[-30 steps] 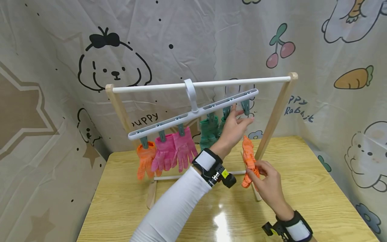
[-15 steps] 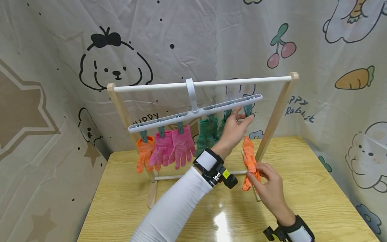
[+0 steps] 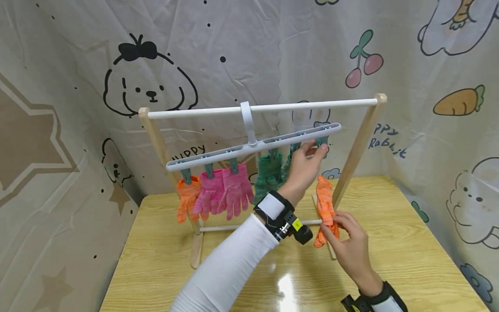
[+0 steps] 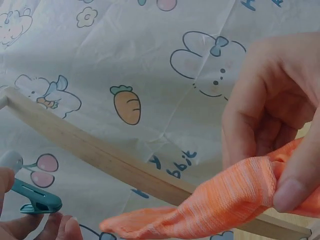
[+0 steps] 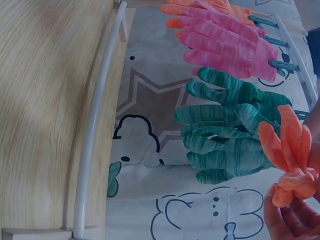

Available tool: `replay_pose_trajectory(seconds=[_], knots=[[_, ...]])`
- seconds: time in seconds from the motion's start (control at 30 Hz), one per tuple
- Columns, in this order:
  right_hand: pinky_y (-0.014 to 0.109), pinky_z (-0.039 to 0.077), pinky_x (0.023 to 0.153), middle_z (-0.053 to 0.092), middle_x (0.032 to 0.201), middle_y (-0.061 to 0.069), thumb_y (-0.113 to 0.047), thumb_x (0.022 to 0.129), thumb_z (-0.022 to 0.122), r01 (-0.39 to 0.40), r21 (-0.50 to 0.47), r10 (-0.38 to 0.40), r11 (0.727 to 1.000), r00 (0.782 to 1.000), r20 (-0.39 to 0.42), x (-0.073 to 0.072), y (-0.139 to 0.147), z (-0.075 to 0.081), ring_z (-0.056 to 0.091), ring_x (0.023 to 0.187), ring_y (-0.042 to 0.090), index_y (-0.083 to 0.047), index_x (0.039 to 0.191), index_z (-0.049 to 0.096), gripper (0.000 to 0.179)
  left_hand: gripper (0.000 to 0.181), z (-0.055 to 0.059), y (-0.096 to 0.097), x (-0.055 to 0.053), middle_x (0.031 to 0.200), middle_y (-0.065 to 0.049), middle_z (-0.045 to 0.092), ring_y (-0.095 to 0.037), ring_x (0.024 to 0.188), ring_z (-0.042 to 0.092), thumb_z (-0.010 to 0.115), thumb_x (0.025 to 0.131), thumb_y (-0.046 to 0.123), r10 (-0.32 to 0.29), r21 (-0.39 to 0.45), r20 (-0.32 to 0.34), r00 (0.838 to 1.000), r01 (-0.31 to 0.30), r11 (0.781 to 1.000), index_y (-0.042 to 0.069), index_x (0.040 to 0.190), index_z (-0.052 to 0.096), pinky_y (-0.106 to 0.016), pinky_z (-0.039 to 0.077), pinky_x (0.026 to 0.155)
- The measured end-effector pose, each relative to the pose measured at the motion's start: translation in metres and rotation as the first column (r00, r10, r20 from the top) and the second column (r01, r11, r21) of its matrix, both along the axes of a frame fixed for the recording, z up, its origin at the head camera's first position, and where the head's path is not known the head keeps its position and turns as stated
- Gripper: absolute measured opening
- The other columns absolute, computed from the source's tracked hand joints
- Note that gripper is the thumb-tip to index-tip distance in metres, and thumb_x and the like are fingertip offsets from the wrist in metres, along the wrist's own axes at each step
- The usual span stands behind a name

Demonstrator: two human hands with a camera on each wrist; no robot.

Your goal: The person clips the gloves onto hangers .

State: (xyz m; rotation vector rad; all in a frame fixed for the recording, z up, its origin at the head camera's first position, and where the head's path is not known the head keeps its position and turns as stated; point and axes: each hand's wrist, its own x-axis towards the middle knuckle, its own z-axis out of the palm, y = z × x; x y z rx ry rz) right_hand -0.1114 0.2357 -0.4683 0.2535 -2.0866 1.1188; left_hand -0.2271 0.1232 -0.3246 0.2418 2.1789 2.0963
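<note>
My right hand (image 3: 352,242) pinches an orange knit glove (image 3: 324,199) near its lower part, the other end pointing up below the hanger's right end. In the right wrist view this glove's loose fingers (image 5: 287,137) splay out beside the hand. My left hand (image 3: 304,167) is up at the white hanger (image 3: 234,152), thumb and fingers around its rightmost teal clip (image 3: 321,141). The left wrist view shows that clip (image 4: 37,197) between the fingertips, apart from the orange glove (image 4: 215,202). The green gloves (image 5: 230,145) hang partly hidden behind my left hand in the head view.
The hanger hooks over the white rail (image 3: 312,105) of a wooden stand, right end tilted up. Pink gloves (image 3: 238,188) and another orange glove (image 3: 188,195) hang from clips on its left half. A lower white bar (image 3: 222,228) joins the stand's legs above the wooden table (image 3: 156,268).
The hanger's right end has dropped somewhat and its left end has risen. My left hand has shifted slightly right, closing in around the last clip. The held orange glove has moved slightly right.
</note>
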Motion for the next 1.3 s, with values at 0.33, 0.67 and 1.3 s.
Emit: replay_pose_trajectory(seconds=[0.33, 0.67, 1.3], knots=[[0.003, 0.045, 0.084, 0.069, 0.104, 0.017, 0.018, 0.063, 0.085, 0.030, 0.093, -0.022, 0.995, 0.996, -0.084, 0.003, 0.002, 0.003, 0.057, 0.097, -0.007, 0.004, 0.096, 0.073, 0.038, 0.046, -0.004, 0.000, 0.003, 0.126, -0.013, 0.068, -0.024, 0.112, 0.067, 0.061, 0.102, 0.031, -0.002, 0.040, -0.030, 1.000, 0.003, 0.999, 0.009, 0.143, 0.056, -0.033, 0.056, 0.091], [0.001, 0.043, 0.092, 0.066, 0.105, 0.022, 0.017, 0.066, 0.083, 0.019, 0.108, -0.014, 0.994, 0.999, -0.047, 0.004, 0.009, 0.004, 0.057, 0.103, -0.004, 0.008, 0.097, 0.071, 0.034, 0.041, -0.008, 0.004, 0.008, 0.110, -0.013, 0.074, -0.021, 0.085, 0.072, 0.067, 0.099, 0.027, 0.079, 0.114, -0.065, 0.995, -0.072, 0.991, 0.004, 0.133, 0.065, -0.019, 0.053, 0.068], [0.002, 0.041, 0.097, 0.069, 0.102, 0.023, -0.044, 0.098, 0.063, 0.044, 0.148, -0.011, 0.988, 0.977, -0.213, -0.004, 0.015, 0.004, 0.057, 0.108, -0.004, 0.008, 0.093, 0.073, 0.053, 0.039, -0.007, 0.005, 0.013, 0.112, -0.006, 0.075, -0.013, 0.092, 0.071, 0.069, 0.097, 0.033, 0.105, 0.057, -0.050, 0.993, -0.102, 0.993, 0.009, 0.127, 0.070, -0.022, 0.055, 0.073]])
